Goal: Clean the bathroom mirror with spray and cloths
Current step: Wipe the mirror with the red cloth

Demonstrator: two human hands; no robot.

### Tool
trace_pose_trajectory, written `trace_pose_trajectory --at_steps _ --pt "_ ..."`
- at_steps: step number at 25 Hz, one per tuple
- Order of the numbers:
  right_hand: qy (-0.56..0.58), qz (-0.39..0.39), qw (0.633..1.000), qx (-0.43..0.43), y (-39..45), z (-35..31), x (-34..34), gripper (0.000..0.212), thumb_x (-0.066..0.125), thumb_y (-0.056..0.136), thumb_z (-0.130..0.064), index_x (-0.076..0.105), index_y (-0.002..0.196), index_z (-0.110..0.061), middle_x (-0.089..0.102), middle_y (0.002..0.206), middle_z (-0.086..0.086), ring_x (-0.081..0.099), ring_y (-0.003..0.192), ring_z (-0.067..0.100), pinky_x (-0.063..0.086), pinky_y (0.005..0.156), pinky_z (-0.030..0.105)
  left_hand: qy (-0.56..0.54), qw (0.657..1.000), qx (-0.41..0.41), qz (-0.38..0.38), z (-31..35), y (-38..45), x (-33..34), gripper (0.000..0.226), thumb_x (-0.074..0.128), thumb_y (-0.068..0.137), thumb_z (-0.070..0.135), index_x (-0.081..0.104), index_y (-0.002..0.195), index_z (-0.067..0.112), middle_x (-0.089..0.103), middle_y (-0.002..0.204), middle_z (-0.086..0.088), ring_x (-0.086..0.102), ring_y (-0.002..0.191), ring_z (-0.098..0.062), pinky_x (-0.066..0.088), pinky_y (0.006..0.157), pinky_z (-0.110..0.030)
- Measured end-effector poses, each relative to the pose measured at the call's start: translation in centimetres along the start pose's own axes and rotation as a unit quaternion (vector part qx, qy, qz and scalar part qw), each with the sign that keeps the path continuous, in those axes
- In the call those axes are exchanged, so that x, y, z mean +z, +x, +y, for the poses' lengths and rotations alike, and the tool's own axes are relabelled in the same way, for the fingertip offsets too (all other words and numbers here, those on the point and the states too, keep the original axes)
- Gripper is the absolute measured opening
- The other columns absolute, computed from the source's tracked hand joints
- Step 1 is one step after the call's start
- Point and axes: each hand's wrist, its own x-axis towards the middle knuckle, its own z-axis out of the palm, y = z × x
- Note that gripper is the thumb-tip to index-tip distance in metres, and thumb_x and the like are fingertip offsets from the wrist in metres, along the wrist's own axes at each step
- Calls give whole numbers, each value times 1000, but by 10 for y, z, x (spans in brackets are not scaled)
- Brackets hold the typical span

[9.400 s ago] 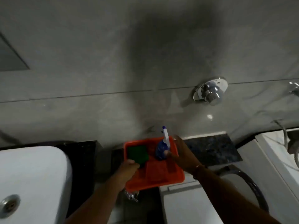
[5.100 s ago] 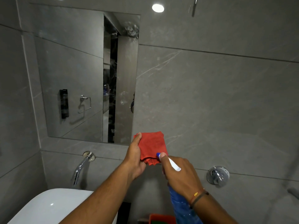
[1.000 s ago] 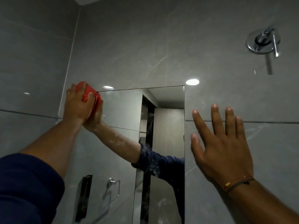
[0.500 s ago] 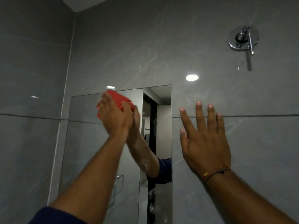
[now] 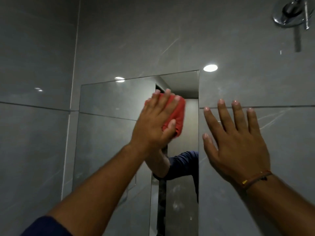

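Observation:
The rectangular mirror [image 5: 109, 133] is set flush in the grey tiled wall. My left hand [image 5: 153, 121] presses a red cloth [image 5: 178, 114] flat against the glass near the mirror's upper right corner, fingers spread over the cloth. My right hand [image 5: 237, 142] rests flat and open on the wall tile just right of the mirror's edge, holding nothing. The mirror reflects my left forearm and a dark blue sleeve. Faint smears show on the lower glass. The spray bottle is out of view.
A chrome wall fitting [image 5: 289, 14] sticks out at the top right. A ceiling light's reflection [image 5: 210, 68] glows on the tile above the mirror. The grey side wall [image 5: 34, 116] meets the mirror wall in a corner at the left.
My left hand has slid the red cloth rightward across the top of the mirror, from its upper left corner toward its right edge. My right hand stays flat on the wall.

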Motion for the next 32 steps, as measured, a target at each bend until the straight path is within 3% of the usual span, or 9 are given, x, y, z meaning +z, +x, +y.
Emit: trace_pose_trajectory --at_steps 4,8,13,15,18,22,25,29,32 --pt "10 17 1000 2 3 -1 -1 80 24 109 -60 16 178 -22 10 185 15 7 171 39 10 137 65 -8 987 -152 43 -125 -45 -26 65 23 106 50 1 166 39 -8 175 15 -10 164 -15 4 131 -48" --pt "3 26 1000 3 3 -2 3 81 22 109 -61 13 179 -22 9 186 14 5 171 38 8 138 63 -57 926 -364 81 -209 -89 -50 68 27 105 43 18 167 17 14 176 -13 6 164 -36 4 132 -45" --pt "19 16 1000 4 2 -3 1 79 24 109 -56 13 179 -20 8 186 14 6 172 38 9 138 63 -72 802 -576 143 -157 -112 -39 60 29 110 30 16 167 15 16 176 -14 9 163 -37 7 132 -48" --pt "35 6 999 4 1 -2 -1 77 25 111 -52 11 178 -18 7 186 14 5 172 37 9 139 61 -75 789 -592 148 -112 -95 -36 60 26 110 31 13 168 18 13 177 -10 7 164 -34 5 132 -51" --pt "56 -12 998 7 -25 -4 1 76 29 111 -46 10 178 -15 8 186 12 7 172 35 6 140 56 -73 851 -505 123 -21 -66 -22 61 23 111 38 8 168 24 7 178 -4 1 165 -28 2 133 -53" --pt "63 -18 998 -15 -80 0 7 74 34 111 -41 17 178 -13 14 186 11 11 172 32 5 141 52 -91 961 -256 52 98 -52 2 67 30 106 43 10 168 29 3 178 -1 -6 165 -26 -5 132 -51" --pt "62 -24 998 -9 -104 7 7 71 34 112 -35 20 177 -10 13 186 12 10 173 33 3 141 50 -61 995 -78 -6 146 -71 20 71 39 103 41 15 168 26 7 178 -6 -7 165 -29 -4 132 -55" --pt "60 -32 998 -7 -114 9 8 73 31 112 -36 14 178 -10 7 186 13 5 173 33 2 141 52 2 994 90 -57 111 -103 22 66 29 106 44 11 166 23 10 176 -15 -2 164 -34 4 132 -58" --pt "59 -28 998 -9 -112 5 11 74 25 111 -39 13 177 -9 6 186 15 4 173 35 1 141 53 -4 999 17 -27 24 -117 8 72 32 101 39 4 167 31 -2 178 -4 -10 164 -27 -2 133 -52"
